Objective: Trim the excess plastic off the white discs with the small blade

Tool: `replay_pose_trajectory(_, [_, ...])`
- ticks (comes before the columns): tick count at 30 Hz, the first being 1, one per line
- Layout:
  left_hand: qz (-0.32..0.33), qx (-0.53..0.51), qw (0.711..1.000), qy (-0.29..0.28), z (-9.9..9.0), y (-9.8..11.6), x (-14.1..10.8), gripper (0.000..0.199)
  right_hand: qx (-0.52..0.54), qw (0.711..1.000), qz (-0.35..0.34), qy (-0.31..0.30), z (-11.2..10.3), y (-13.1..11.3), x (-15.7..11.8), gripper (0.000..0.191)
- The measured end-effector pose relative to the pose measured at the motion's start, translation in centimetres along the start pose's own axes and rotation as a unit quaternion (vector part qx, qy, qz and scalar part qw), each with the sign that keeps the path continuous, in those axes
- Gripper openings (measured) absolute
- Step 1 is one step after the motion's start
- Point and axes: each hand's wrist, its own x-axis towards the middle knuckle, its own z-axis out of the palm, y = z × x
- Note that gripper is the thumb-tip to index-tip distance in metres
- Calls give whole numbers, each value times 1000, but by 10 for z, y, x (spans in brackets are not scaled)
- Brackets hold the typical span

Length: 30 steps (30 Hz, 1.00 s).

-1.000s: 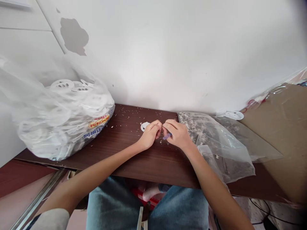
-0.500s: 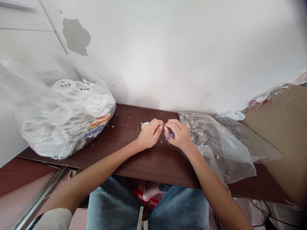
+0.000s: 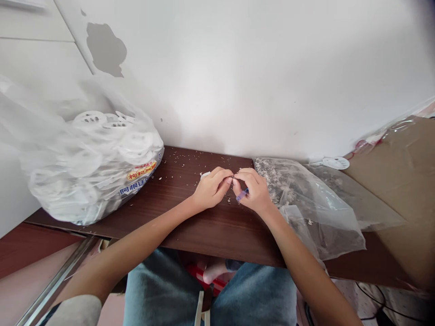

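Purple handle [image 3: 242, 195] tucked in your right grip [image 3: 254, 192], pinching something tiny against your left grip [image 3: 211, 189], can't tell what.

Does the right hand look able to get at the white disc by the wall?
Probably yes: the right hand is close to the white disc, and only a soft, low clear plastic bag lies between them, though that hand is holding a small purple item.

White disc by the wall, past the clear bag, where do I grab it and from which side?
Pinch the white disc at its near rim, coming from above with your right hand. It lies flat with the wall behind, so the far side is tight, and the thin stem looks too slight.
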Motion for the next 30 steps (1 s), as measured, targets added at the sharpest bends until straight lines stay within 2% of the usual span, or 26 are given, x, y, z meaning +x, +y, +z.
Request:
replay_pose_trajectory(7, [5, -7, 1000, 3, -2, 2, 2, 19, -14, 1000, -12, 3, 0, 5, -2, 12])
replay_pose_trajectory(12, [-2, -25, 1000, -6, -3, 5, 2, 20, -45, 998, -49, 19, 1, 6, -2, 15])
replay_pose_trajectory(19, [-35, -43, 998, -5, -2, 5, 4, 24, -57, 997, -42, -2, 0, 8, -4, 16])
replay_pose_trajectory(30, [1, -88, 996, 18, 2, 0, 4, 16, -78, 992, -94, 41, -1, 4, 3, 23])
